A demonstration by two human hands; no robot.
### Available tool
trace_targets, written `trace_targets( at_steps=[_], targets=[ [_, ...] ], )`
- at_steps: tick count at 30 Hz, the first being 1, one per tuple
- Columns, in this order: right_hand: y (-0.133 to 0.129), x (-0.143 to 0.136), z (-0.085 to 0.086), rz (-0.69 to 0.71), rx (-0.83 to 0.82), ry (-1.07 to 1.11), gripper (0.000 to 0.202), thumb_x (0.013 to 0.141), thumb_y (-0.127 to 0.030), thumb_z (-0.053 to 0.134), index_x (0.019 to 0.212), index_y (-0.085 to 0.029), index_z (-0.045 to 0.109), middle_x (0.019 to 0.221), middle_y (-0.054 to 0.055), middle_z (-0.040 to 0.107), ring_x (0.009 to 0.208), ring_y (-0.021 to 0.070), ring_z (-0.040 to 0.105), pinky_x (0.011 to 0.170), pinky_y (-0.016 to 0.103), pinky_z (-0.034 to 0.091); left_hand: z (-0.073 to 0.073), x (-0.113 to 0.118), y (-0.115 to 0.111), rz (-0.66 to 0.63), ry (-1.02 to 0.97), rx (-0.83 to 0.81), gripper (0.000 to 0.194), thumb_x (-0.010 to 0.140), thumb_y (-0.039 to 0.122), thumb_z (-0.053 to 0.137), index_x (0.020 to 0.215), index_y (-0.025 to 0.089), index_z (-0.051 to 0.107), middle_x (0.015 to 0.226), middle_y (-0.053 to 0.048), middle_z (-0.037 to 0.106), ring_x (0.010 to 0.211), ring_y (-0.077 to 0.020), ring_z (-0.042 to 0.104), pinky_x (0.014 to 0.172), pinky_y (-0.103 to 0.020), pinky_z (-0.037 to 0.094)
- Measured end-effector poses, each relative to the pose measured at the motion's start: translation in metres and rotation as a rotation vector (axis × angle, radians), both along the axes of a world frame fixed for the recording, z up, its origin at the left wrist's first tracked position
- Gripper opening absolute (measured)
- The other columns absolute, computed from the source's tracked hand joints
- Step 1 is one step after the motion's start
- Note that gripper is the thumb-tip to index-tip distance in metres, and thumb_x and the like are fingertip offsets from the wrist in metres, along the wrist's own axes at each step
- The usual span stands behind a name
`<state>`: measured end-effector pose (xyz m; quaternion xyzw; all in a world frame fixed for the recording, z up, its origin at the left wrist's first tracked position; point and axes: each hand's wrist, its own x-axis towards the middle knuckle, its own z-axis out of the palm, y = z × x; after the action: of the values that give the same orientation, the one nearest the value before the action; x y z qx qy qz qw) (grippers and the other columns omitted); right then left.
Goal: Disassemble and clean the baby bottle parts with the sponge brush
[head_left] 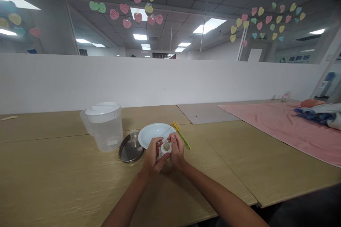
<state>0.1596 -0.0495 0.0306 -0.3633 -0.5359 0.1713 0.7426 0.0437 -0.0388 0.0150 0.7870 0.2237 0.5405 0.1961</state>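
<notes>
Two bare forearms (213, 191) lie nearest me, reaching in over the bench (66, 181) and drawing together at the wrists' far end. Between the left-hand grip (152, 154) and the right-hand grip (177, 149) sits a small feeding bottle (166, 151), its white collar and translucent teat pointing up. Both grips are closed in around it: the left thumb lies across the near side of the collar, while the right fingers curl by the teat. The bottle's lower part shows only dimly below the hands, and I can't tell whether it rests on the bench.

Just beyond the hands is a white dish (149, 131), partly covered by them, with a green-handled brush (183, 139) along its right side, yellow head away from me. To the left, a metal tray (128, 154) carries a small clear cup (134, 136); beside that stands a lidded pitcher (109, 131). Well off to the right, a pink cloth (261, 120) is spread.
</notes>
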Motion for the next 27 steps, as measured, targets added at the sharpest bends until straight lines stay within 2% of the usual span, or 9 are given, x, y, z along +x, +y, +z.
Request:
trace_targets(
  at_steps=[5, 9, 15, 20, 27],
  targets=[
    [0.0050, -0.0006, 0.0000, 0.010, -0.109, 0.157, 0.032, 0.086, -0.044, 0.041, 0.065, -0.020, 0.046, 0.056, -0.005, 0.042, 0.054, 0.0111, 0.042, 0.054, 0.024, 0.035, 0.0016, -0.0011, -0.0021, 0.003, -0.022, -0.045, 0.036, 0.084, 0.036, 0.050, 0.112, 0.016, 0.042, 0.096, -0.007, 0.053, 0.076, -0.0145, 0.050, 0.068, -0.028, 0.043],
    [0.0067, -0.0009, -0.0024, 0.004, -0.135, 0.211, 0.031, 0.084, -0.044, 0.044, 0.065, -0.019, 0.046, 0.057, -0.005, 0.042, 0.055, 0.0108, 0.042, 0.054, 0.023, 0.035, 0.0009, -0.0013, -0.0011, -0.005, -0.027, -0.079, 0.032, 0.085, 0.037, 0.047, 0.109, 0.016, 0.045, 0.096, -0.007, 0.056, 0.077, -0.0151, 0.051, 0.069, -0.028, 0.043],
    [0.0049, -0.0035, -0.0062, 0.025, -0.054, 0.167, 0.030, 0.085, -0.043, 0.044, 0.066, -0.020, 0.047, 0.062, -0.002, 0.046, 0.057, 0.0119, 0.044, 0.055, 0.024, 0.037, -0.0012, -0.0018, -0.0017, 0.004, -0.022, -0.116, 0.034, 0.087, 0.039, 0.043, 0.111, 0.016, 0.046, 0.099, -0.008, 0.057, 0.081, -0.0173, 0.052, 0.071, -0.030, 0.043],
    [0.0057, -0.0025, -0.0081, 0.024, -0.033, 0.099, 0.031, 0.086, -0.042, 0.042, 0.066, -0.020, 0.050, 0.063, -0.001, 0.049, 0.061, 0.0129, 0.046, 0.058, 0.025, 0.038, -0.0025, 0.0000, -0.0001, 0.017, 0.037, -0.057, 0.043, 0.080, 0.038, 0.054, 0.116, 0.016, 0.041, 0.103, -0.010, 0.054, 0.086, -0.0195, 0.052, 0.073, -0.032, 0.043],
    [0.0050, -0.0020, -0.0061, 0.012, -0.061, 0.106, 0.035, 0.087, -0.042, 0.039, 0.061, -0.020, 0.045, 0.057, -0.004, 0.043, 0.056, 0.0116, 0.041, 0.055, 0.024, 0.034, -0.0068, 0.0035, 0.0018, 0.009, -0.037, -0.085, 0.054, 0.080, 0.035, 0.056, 0.124, 0.018, 0.032, 0.103, -0.008, 0.051, 0.078, -0.0151, 0.052, 0.067, -0.028, 0.043]
  ],
)
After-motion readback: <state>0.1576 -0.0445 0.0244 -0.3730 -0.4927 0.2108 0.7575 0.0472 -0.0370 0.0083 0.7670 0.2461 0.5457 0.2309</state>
